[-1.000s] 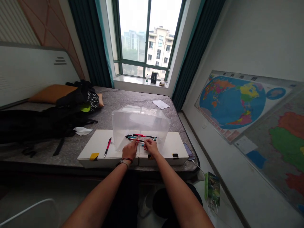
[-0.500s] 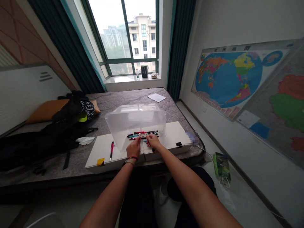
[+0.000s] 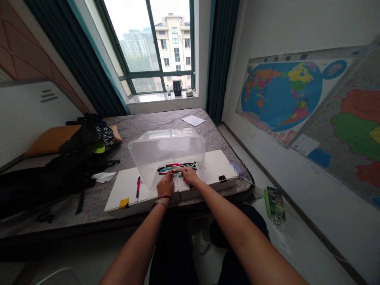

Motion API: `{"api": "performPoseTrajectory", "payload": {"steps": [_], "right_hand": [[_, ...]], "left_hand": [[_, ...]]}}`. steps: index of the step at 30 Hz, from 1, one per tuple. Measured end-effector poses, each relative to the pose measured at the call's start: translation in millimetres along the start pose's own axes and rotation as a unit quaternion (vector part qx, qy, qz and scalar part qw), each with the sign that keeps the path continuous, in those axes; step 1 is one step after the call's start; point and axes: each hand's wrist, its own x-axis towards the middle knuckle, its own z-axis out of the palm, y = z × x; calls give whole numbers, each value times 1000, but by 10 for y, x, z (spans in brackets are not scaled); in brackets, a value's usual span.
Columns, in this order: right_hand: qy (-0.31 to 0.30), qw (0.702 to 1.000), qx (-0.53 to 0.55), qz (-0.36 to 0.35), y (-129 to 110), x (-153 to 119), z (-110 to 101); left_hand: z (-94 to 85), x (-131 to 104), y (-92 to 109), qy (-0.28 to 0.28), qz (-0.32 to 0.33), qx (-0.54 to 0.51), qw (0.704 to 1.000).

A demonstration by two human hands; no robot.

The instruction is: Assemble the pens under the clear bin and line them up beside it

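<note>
My left hand (image 3: 165, 184) and my right hand (image 3: 190, 176) are close together, fingers closed in a pinch on a dark pen (image 3: 177, 171) that spans the gap between them. Much of that pen is hidden by the fingers. Just beyond it lie several loose pens (image 3: 173, 165) in black, red and teal, inside a clear plastic bin (image 3: 166, 148) tipped on its side with its opening toward me. Left of the bin, a pink and black pen (image 3: 138, 189) rests alone on a white box (image 3: 123, 186).
The white box sits along the front of a grey mattress (image 3: 160, 115). Black bags (image 3: 44, 182) and a crumpled tissue (image 3: 103, 177) lie at left. A sheet of paper (image 3: 193, 120) is at the back. A green bag (image 3: 274, 204) stands on the floor at right.
The view has shifted slightly to the right. Both hands stay pinched together at the same place in front of the pens, with hardly any movement.
</note>
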Motion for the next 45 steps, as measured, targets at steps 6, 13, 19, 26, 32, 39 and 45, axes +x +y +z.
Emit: {"api": "performPoseTrajectory", "payload": {"steps": [6,13,19,26,32,39,45], "right_hand": [[-23,998,49,-15,37,4,3],[-45,993,108,-21,78,-1,-5],[-38,992,118,-19,49,-30,-11],[2,997,78,-15,16,-39,-21],[11,999,44,-9,54,2,-12],[-9,998,46,-33,-5,-64,-21],[-15,994,101,-29,30,-32,-24]], "left_hand": [[4,5,2,3,-7,8,1000],[-19,8,16,-6,-14,24,1000],[-76,3,49,-32,-15,0,999],[-93,3,41,-47,-11,-3,999],[-54,7,7,-32,10,7,999],[-69,-2,44,-23,-13,-13,1000],[-57,-4,15,-21,3,-13,1000]]}}
